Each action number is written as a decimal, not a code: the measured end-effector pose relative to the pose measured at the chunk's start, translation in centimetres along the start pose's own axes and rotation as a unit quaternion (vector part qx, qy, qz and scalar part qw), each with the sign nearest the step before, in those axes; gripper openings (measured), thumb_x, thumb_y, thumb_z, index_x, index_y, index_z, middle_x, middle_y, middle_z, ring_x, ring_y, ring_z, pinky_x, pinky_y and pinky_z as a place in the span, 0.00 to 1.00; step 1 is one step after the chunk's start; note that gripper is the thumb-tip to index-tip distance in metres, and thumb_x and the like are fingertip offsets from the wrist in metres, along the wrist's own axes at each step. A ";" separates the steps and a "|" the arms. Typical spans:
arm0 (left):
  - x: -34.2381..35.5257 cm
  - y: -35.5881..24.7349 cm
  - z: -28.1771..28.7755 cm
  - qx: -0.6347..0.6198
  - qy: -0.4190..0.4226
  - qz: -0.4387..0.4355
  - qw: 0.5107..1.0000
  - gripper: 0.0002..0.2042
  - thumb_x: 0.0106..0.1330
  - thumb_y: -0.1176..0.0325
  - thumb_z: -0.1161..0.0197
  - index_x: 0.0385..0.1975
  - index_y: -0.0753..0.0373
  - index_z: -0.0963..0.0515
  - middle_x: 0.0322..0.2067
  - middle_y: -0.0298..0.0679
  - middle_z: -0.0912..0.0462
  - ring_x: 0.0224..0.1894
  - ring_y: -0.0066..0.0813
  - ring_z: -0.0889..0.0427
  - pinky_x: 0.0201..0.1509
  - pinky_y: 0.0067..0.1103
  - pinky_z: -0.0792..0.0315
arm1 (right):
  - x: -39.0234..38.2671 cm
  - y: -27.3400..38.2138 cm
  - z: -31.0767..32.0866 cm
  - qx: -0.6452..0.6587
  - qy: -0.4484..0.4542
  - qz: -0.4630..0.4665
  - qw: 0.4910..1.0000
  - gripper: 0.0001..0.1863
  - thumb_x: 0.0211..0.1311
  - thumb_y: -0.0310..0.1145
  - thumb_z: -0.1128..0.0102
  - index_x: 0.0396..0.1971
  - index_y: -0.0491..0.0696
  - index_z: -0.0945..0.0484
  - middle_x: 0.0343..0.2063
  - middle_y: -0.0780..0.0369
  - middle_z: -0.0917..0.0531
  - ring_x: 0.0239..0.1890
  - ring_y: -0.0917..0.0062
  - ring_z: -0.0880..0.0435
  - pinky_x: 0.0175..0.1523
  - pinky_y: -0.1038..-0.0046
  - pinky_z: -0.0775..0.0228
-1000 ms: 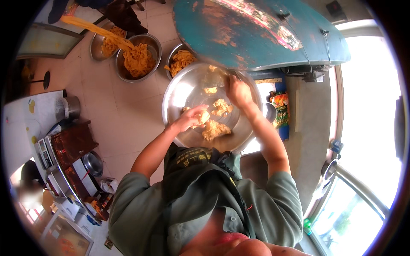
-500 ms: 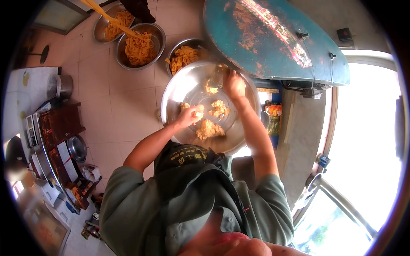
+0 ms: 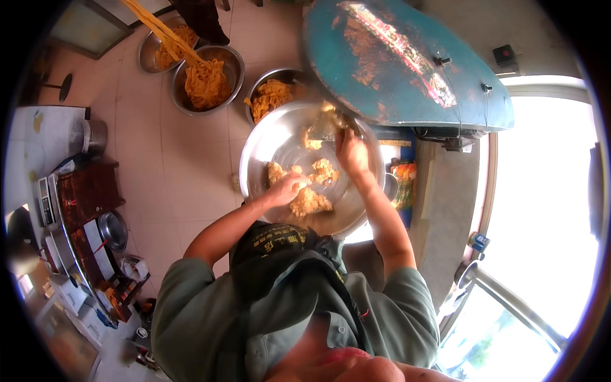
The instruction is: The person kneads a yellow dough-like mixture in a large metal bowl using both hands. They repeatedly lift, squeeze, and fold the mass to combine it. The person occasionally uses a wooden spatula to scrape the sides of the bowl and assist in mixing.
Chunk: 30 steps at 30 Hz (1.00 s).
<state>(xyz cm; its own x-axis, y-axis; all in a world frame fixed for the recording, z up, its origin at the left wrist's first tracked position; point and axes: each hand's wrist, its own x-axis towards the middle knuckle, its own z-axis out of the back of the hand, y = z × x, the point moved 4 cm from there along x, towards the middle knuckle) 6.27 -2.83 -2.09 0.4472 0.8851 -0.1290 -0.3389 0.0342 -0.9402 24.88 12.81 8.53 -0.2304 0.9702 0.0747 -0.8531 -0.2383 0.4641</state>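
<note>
A wide metal basin [image 3: 254, 143] stands in front of me with several rough yellowish dough clumps in it; the largest dough clump [image 3: 310, 202] lies nearest me. My left hand [image 3: 286, 188] hangs over the basin's left half, fingers curled in a pinch; whatever they hold is too small to name. My right hand [image 3: 354, 155] is at the far right inside the basin, below the rim of a teal machine [image 3: 394, 70]. Its fingers are closed round something dark that I cannot make out. A blurred, shiny surface sits just beyond those fingers.
Three metal bowls with flat orange-yellow strips stand on the tiled floor, including a middle bowl [image 3: 238, 67] and one bowl [image 3: 252, 120] against the basin. A long strip [image 3: 162, 32] hangs into the middle one. Left is a dark red cabinet [image 3: 89, 191]; right, a grey ledge [image 3: 445, 191] and bright window.
My right hand has drawn back a little toward me from the machine's edge. My left hand has also come slightly nearer and to the right. The whole view has shifted slightly.
</note>
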 end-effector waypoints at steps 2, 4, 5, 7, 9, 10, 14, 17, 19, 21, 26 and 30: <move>0.7 -1.0 0.3 0.016 0.049 0.003 0.999 0.22 0.63 0.82 0.42 0.57 0.56 0.21 0.55 0.47 0.22 0.59 0.46 0.22 0.64 0.33 0.27 | 0.2 0.6 -0.5 -0.037 0.056 -0.014 0.998 0.19 0.76 0.42 0.53 0.58 0.49 0.25 0.33 0.43 0.14 0.30 0.46 0.14 0.40 0.49 0.19; 1.9 -3.9 0.7 -0.023 0.022 -0.023 0.999 0.22 0.64 0.83 0.43 0.57 0.56 0.22 0.55 0.46 0.22 0.58 0.46 0.22 0.62 0.32 0.25 | 3.3 -1.0 -1.8 -0.041 0.099 -0.120 0.987 0.19 0.77 0.42 0.59 0.52 0.48 0.22 0.32 0.46 0.14 0.32 0.45 0.14 0.43 0.48 0.20; 2.5 -5.3 1.1 -0.039 0.003 -0.032 0.999 0.22 0.64 0.84 0.44 0.57 0.57 0.22 0.54 0.46 0.22 0.58 0.46 0.21 0.61 0.32 0.25 | 4.5 -0.2 -1.0 -0.011 0.048 -0.065 0.997 0.19 0.75 0.45 0.51 0.44 0.42 0.24 0.27 0.40 0.16 0.29 0.43 0.15 0.38 0.45 0.21; 4.1 -8.5 2.3 0.006 -0.036 -0.060 0.998 0.22 0.64 0.84 0.44 0.57 0.59 0.23 0.56 0.47 0.23 0.59 0.48 0.21 0.59 0.32 0.22 | 4.5 -0.9 -1.1 -0.032 0.070 -0.040 0.996 0.18 0.74 0.42 0.51 0.47 0.42 0.24 0.28 0.40 0.16 0.29 0.43 0.16 0.36 0.46 0.22; 7.2 -10.4 3.7 0.042 -0.101 -0.115 0.987 0.22 0.63 0.84 0.43 0.57 0.61 0.24 0.58 0.49 0.24 0.61 0.50 0.23 0.59 0.33 0.22 | 3.1 -2.1 0.0 -0.007 0.049 -0.041 0.998 0.17 0.73 0.41 0.50 0.45 0.42 0.24 0.29 0.41 0.16 0.29 0.43 0.16 0.37 0.46 0.22; 8.9 -11.8 4.1 0.085 -0.107 -0.117 0.984 0.22 0.62 0.84 0.43 0.57 0.63 0.24 0.61 0.51 0.26 0.64 0.51 0.26 0.62 0.35 0.24 | 2.1 -3.1 0.7 0.003 0.038 -0.044 0.998 0.16 0.73 0.40 0.50 0.45 0.42 0.23 0.30 0.41 0.16 0.30 0.43 0.16 0.37 0.46 0.22; 15.3 -13.7 5.1 0.247 -0.105 -0.183 0.946 0.24 0.56 0.84 0.41 0.56 0.67 0.22 0.67 0.53 0.32 0.72 0.51 0.36 0.75 0.40 0.40 | -0.6 -3.5 6.5 0.107 -0.017 -0.065 0.992 0.10 0.70 0.34 0.43 0.41 0.42 0.22 0.35 0.44 0.16 0.37 0.43 0.17 0.39 0.52 0.23; 15.4 -15.2 5.8 0.307 -0.122 -0.218 0.918 0.22 0.56 0.85 0.42 0.53 0.66 0.20 0.61 0.49 0.24 0.69 0.49 0.33 0.72 0.38 0.38 | -3.7 -4.0 8.6 0.137 -0.003 -0.053 0.989 0.11 0.70 0.34 0.42 0.43 0.41 0.23 0.35 0.45 0.16 0.39 0.44 0.18 0.42 0.55 0.23; 13.0 -13.3 5.4 0.239 -0.116 -0.247 0.932 0.19 0.59 0.86 0.44 0.50 0.65 0.20 0.55 0.47 0.20 0.60 0.49 0.23 0.66 0.36 0.29 | -7.0 -5.0 9.3 0.167 0.027 -0.086 0.982 0.15 0.71 0.36 0.41 0.49 0.41 0.23 0.36 0.46 0.16 0.41 0.48 0.16 0.44 0.58 0.22; 8.8 -8.3 3.3 0.187 -0.005 -0.133 0.973 0.18 0.60 0.86 0.45 0.49 0.65 0.21 0.53 0.48 0.20 0.54 0.49 0.18 0.58 0.33 0.21 | -10.8 -6.9 9.1 0.198 0.004 -0.090 0.976 0.17 0.71 0.37 0.41 0.52 0.41 0.24 0.37 0.47 0.15 0.41 0.50 0.15 0.44 0.59 0.22; 9.5 -0.3 0.7 0.360 0.028 -0.135 0.923 0.26 0.60 0.82 0.42 0.62 0.64 0.28 0.58 0.53 0.23 0.64 0.51 0.25 0.68 0.37 0.29 | -18.1 -11.0 5.3 0.134 -0.082 -0.041 0.987 0.19 0.68 0.37 0.37 0.54 0.44 0.26 0.39 0.54 0.14 0.36 0.55 0.13 0.36 0.60 0.19; 18.1 -1.6 -0.7 0.365 0.143 0.189 0.900 0.31 0.62 0.78 0.42 0.69 0.65 0.36 0.65 0.57 0.30 0.68 0.52 0.30 0.72 0.36 0.35 | -19.6 -11.3 4.4 0.133 -0.100 -0.054 0.985 0.18 0.68 0.35 0.37 0.54 0.46 0.25 0.37 0.56 0.14 0.34 0.57 0.13 0.35 0.61 0.19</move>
<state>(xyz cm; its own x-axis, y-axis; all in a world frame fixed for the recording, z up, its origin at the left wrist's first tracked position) 15.45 12.84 -3.16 0.3453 0.7455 -0.5700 -0.9186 0.1441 -0.3680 41.07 -3.29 5.75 -0.0250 0.9846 0.1730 -0.7089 -0.1395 0.6913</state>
